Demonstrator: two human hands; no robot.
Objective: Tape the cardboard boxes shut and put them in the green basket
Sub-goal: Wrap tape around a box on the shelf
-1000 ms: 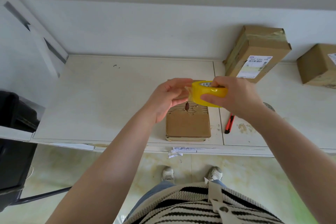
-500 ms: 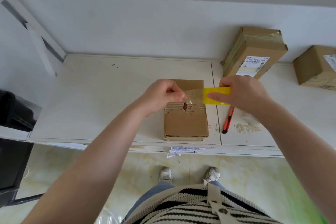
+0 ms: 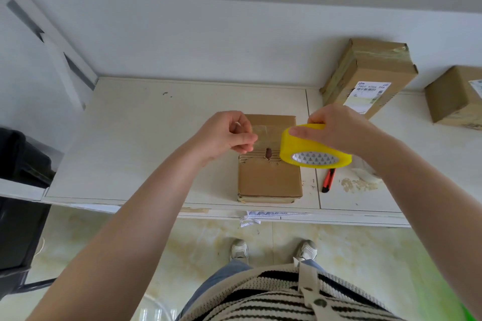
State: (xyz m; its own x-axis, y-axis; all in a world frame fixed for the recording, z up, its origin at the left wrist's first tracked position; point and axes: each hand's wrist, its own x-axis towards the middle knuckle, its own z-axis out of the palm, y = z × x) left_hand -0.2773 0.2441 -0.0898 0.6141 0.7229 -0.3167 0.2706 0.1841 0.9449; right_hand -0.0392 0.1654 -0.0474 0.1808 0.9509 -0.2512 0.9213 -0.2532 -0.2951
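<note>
step in hand: drawing tape. the right hand [image 3: 336, 133] grips the yellow tape roll [image 3: 313, 150]; the left hand [image 3: 227, 135] pinches the free tape end above the flat cardboard box [image 3: 270, 177] on the bench [image 3: 146, 143]. next: lower the strip onto the box seam and press.

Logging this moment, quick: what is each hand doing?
Left hand: pinches the free end of the clear tape strip.
Right hand: grips the yellow tape roll, above the flat cardboard box.
</note>
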